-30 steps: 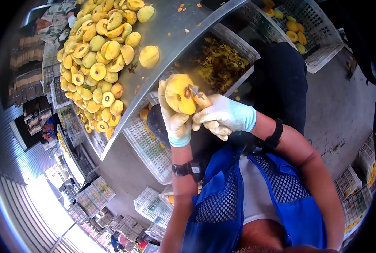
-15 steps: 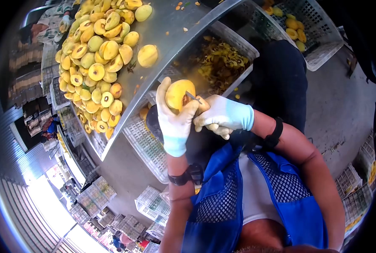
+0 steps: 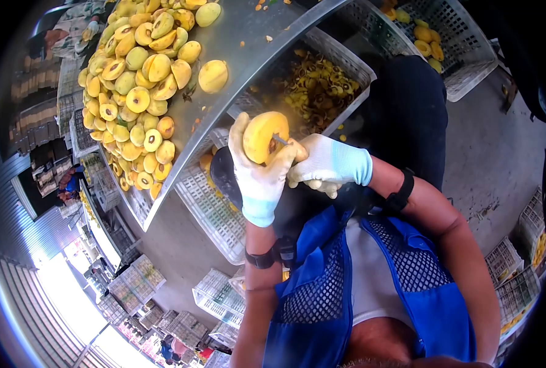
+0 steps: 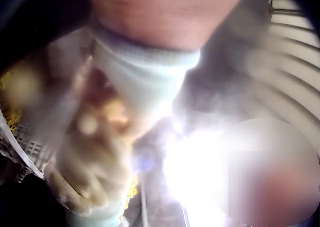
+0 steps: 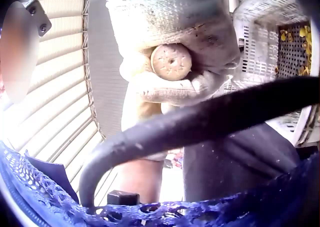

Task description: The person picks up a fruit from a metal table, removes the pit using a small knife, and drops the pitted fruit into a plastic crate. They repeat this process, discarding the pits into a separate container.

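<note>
Fingers of my left hand (image 3: 257, 175) curl round the yellow fruit (image 3: 264, 136); my right hand (image 3: 325, 164) grips the knife (image 3: 283, 141) against it.

The left wrist view was too blurred to tell the glove (image 4: 140, 82) from the fruit. The knife (image 3: 282, 140) blade was mostly hidden between fruit (image 3: 262, 136) and right hand (image 3: 322, 165).

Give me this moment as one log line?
left hand: grips yellow fruit | right hand: grips knife, blade at fruit | metal table: piled fruit
</note>
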Action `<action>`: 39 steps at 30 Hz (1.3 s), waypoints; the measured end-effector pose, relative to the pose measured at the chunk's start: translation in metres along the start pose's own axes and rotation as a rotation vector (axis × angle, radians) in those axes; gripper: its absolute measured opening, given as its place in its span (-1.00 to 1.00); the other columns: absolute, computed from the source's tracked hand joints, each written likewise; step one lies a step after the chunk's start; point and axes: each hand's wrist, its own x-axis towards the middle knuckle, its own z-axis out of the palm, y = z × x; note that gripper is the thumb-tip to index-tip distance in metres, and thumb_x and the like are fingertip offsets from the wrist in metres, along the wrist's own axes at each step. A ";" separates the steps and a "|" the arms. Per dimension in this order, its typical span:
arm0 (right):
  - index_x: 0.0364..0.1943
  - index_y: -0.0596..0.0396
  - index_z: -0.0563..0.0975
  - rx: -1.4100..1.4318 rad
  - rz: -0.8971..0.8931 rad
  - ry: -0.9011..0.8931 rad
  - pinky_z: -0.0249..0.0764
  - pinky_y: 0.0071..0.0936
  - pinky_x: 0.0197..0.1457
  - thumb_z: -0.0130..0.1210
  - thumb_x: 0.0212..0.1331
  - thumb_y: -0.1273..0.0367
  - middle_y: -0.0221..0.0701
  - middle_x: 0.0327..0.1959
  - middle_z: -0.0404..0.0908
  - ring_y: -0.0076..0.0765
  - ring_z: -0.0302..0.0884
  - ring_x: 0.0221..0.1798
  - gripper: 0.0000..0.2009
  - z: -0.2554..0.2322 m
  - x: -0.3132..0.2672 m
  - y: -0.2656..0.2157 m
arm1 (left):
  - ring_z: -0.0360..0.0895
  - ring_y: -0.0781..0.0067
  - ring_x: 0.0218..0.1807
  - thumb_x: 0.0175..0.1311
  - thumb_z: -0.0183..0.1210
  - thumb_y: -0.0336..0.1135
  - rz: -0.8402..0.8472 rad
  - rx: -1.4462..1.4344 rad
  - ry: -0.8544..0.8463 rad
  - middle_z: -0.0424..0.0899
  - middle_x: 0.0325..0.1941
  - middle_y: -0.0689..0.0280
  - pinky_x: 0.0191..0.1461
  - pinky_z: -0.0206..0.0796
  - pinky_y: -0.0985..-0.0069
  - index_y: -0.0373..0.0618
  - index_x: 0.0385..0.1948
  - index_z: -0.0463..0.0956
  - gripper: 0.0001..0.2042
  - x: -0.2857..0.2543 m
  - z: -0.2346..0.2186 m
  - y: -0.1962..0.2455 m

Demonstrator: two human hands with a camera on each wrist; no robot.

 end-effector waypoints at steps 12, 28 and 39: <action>-0.42 0.17 0.59 0.256 -0.002 -0.203 0.33 -0.50 -0.78 0.28 0.09 0.36 -0.47 -0.76 0.39 -0.52 0.32 -0.84 -0.84 -0.004 0.002 0.008 | 0.58 0.41 0.08 0.10 0.45 -0.47 0.021 -0.022 0.166 0.53 0.20 0.17 0.24 0.45 0.47 -0.33 0.38 0.30 -0.26 -0.001 0.017 0.024; -0.44 0.24 0.58 0.143 0.006 -0.149 0.44 -0.43 -0.77 0.26 0.07 0.38 -0.39 -0.75 0.47 -0.42 0.43 -0.82 -0.83 -0.004 -0.005 0.004 | 0.56 0.35 0.13 0.02 0.47 -0.51 0.076 -0.025 0.152 0.45 0.25 0.13 0.19 0.49 0.44 -0.35 0.35 0.32 -0.23 -0.003 0.019 0.012; -0.47 0.20 0.54 -0.147 -0.045 0.015 0.49 -0.44 -0.74 0.25 0.09 0.37 -0.38 -0.74 0.47 -0.41 0.44 -0.81 -0.83 0.004 0.002 0.004 | 0.55 0.30 0.16 0.20 0.41 -0.34 0.314 0.218 0.199 0.46 0.26 0.13 0.26 0.44 0.37 -0.32 0.36 0.32 -0.31 -0.004 0.019 -0.003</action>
